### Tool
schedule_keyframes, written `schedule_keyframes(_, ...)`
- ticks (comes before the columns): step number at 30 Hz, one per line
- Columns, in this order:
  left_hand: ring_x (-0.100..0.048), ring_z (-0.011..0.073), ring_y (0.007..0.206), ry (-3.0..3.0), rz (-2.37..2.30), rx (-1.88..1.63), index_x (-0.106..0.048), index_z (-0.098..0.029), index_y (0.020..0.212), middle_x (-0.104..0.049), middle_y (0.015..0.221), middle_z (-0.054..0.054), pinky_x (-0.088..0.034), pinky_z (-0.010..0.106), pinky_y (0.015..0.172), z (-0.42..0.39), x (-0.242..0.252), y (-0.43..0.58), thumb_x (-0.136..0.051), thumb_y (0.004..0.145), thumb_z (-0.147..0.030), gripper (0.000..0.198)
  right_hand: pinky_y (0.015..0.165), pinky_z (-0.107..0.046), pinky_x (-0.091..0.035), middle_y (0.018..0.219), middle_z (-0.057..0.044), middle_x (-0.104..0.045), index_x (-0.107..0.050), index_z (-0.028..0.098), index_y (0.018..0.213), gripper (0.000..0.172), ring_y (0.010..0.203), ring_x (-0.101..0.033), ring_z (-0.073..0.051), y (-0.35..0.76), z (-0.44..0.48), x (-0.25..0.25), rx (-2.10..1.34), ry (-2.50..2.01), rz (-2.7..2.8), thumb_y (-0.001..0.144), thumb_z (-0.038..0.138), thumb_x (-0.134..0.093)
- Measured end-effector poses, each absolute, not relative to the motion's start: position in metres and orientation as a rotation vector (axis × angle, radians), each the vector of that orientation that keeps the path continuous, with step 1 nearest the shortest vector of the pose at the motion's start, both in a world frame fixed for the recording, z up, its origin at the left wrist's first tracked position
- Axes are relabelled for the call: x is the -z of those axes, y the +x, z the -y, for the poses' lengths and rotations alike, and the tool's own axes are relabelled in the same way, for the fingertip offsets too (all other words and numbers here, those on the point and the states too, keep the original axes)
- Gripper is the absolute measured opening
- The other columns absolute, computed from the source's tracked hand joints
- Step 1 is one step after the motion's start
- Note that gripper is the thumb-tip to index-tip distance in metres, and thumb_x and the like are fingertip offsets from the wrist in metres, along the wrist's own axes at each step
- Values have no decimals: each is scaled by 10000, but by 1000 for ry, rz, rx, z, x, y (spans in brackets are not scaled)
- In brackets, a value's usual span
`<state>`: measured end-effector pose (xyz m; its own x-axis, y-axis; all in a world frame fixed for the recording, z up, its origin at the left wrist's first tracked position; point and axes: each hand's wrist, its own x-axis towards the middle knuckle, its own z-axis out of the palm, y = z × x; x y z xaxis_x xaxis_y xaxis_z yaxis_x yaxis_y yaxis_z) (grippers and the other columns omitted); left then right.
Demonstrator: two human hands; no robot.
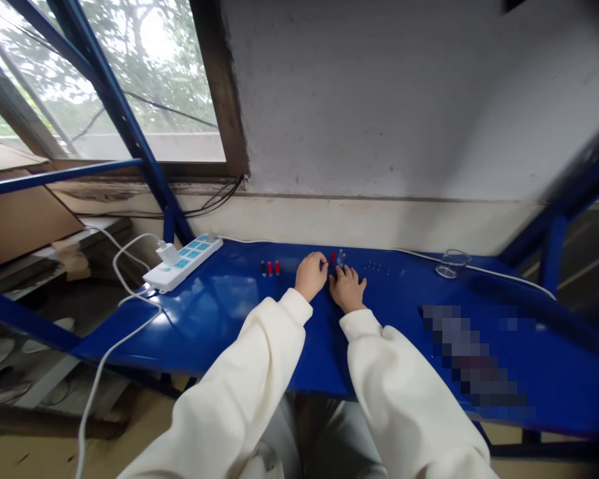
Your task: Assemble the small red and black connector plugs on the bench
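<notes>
My left hand (pixel 310 275) is closed in a pinch above the blue table (pixel 219 332). Whatever lies between its fingertips is too small to make out. Just right of those fingertips stands a small red cylinder (pixel 333 257). My right hand (pixel 347 290) rests close by with its fingers spread, the tips near several small clear pieces (pixel 341 255). To the left of my left hand, a small black cylinder (pixel 263 267) stands in a row with two red cylinders (pixel 273 267). Several tiny parts (pixel 374 266) lie to the right of my right hand.
A white power strip (pixel 184 263) with a plugged-in adapter and trailing cable sits at the table's left. A clear round container (pixel 452 263) is at the back right, beside a white cord (pixel 504 277). A blurred-out patch (pixel 472 359) covers something at right. Blue frame bars flank the table.
</notes>
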<state>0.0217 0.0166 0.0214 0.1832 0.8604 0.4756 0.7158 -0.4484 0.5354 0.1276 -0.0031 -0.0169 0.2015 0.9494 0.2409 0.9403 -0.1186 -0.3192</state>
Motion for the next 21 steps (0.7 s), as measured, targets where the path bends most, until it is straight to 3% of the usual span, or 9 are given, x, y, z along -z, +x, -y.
schedule_keyframes(6, -525, 88, 623, 1898, -1441, -1382, -513, -178, 750, -580, 762, 12, -447, 247, 668, 4, -6, 4, -485, 752, -244, 72, 947, -571, -136, 1338, -119, -338, -383, 175, 1270, 463, 1237, -225, -269, 128, -4, 23, -45, -2121, 1774, 858, 355, -270)
schedule_keyframes(11, -495, 63, 549, 1543, -1358, -1573, -517, -150, 885, -565, 745, 17, -444, 212, 563, 6, 3, 0, -541, 707, -244, 203, 955, -578, -116, 1368, -96, -290, -345, 191, 1293, 479, 1258, -180, -256, 129, -9, 25, -83, -2162, 1793, 864, 374, -231)
schedule_keyframes(21, -509, 68, 558, 1479, -1242, -1542, -586, -150, 780, -580, 723, 23, -477, 227, 571, -1, 19, 2, -570, 687, -285, 164, 963, -567, -120, 1360, -110, -301, -329, 162, 1300, 484, 1250, -206, -247, 129, -7, 24, -99, -2147, 1814, 872, 358, -215)
